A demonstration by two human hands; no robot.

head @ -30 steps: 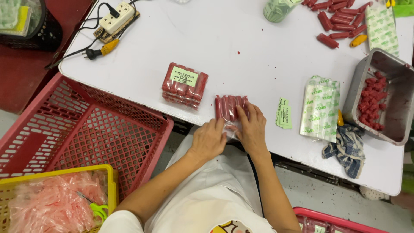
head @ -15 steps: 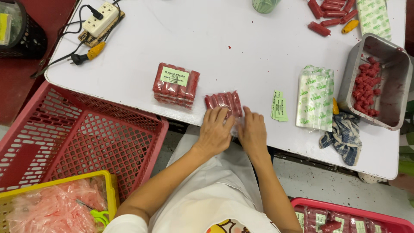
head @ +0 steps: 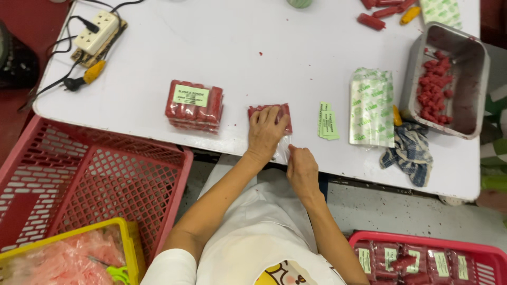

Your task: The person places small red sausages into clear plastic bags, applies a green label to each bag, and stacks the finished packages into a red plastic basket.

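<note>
Sausage pack (head: 272, 113) in clear film lies near the white desk (head: 264, 58) edge, pressed flat under the left hand (head: 265, 132) to steady it; the right hand (head: 301, 166) pinches its loose open end. Left of it, a finished labelled pack (head: 194, 105); right, paper labels (head: 328, 121).

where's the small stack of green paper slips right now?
In the head view the green paper slips lie on the white table, right of centre, between the red pack under the left hand and the pile of clear printed bags.
</note>
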